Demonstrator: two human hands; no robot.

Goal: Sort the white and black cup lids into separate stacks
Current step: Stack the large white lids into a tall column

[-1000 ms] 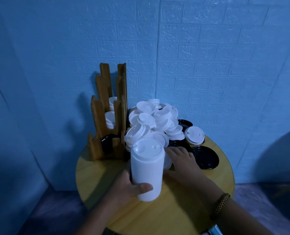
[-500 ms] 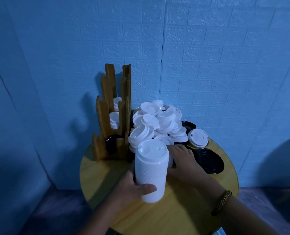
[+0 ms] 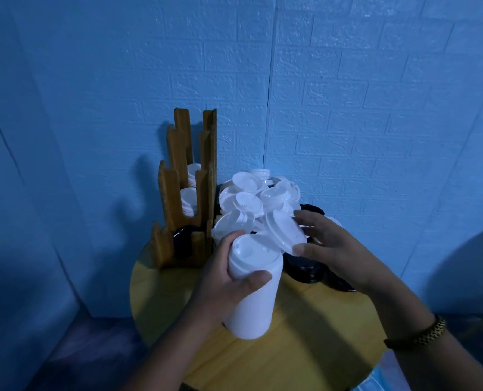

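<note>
The left hand (image 3: 226,280) is wrapped round the upper part of the tall stack of white lids (image 3: 251,294), thumb across the near side and fingers curled behind, and the right hand (image 3: 333,246) pinches a single white lid (image 3: 284,231) by its rim, thumb under the near edge and fingers spread over the far one. That lid is tilted steeply and sits right at the top edge of the stack, not yet seated on it. From where I stand the trouble is the stack itself: it is tall and narrow, gripped only near the top, and I cannot tell whether its base is resting on the round table (image 3: 291,351) or is lifted clear. If the new lid is pushed down crooked, I'd expect it to ride on the rim rather than nest, and the shove could buckle the column below the grip or split it so the lower lids drop off. Just behind the hands is the loose heap of white lids (image 3: 251,193), piled high; a knuckle or the back of the right wrist brushing it could start a slide toward the table edge. The black lids (image 3: 305,268) lie under and beside the right hand, partly hidden, so a slipping white one could land among them and muddle the colours. To the left the wooden rack (image 3: 183,193) stands close by, white lids in its upper slots; a swing that way might knock it.
</note>
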